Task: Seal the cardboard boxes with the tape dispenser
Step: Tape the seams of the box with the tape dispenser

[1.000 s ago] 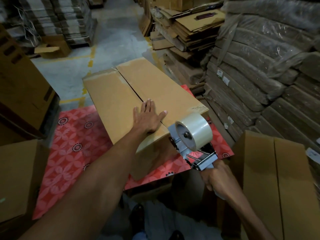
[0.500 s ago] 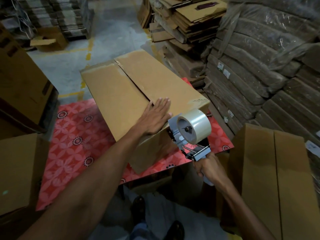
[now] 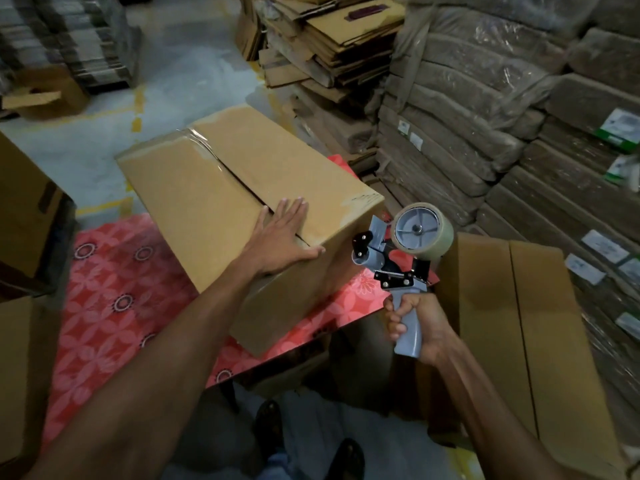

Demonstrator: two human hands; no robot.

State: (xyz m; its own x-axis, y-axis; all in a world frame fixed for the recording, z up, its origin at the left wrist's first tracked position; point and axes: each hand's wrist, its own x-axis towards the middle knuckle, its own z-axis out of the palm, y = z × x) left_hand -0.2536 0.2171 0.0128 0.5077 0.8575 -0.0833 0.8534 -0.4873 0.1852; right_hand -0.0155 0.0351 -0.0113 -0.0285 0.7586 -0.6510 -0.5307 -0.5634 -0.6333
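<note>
Cardboard box (image 3: 214, 202) lies on the desk (image 3: 114, 282), long axis running away, near corner pointing toward the person. Compared with a second ago it sits turned, and its near end is closer to the desk's front edge. The centre seam shows as a dark open gap along most of its length. There is a glossy patch at the far end, possibly tape, but no strip is visible along the gap.

Left hand (image 3: 280, 237) lies flat across the near end of the seam, fingers straight, thumb over the near top edge. Earlier it lay further in on the top panel. It reads as pressing and steering the box, not gripping.

Tape dispenser (image 3: 398, 258) was up against the box's near end half a second ago. It now stands clear to the right, upright, the roll (image 3: 424, 228) on top, no contact with the cardboard. Right hand (image 3: 415, 323) is wrapped round the grey handle, firm hold.

Judgement: this seam is not yet sealed. The box is being lined up, and the dispenser must come back to the near face to anchor the tape before a pull along the gap.

A second box (image 3: 526, 323) waits just right of the desk, its seam also bare. Flattened cartons (image 3: 332, 46) and wrapped bundles (image 3: 485, 109) are stacked behind.
</note>
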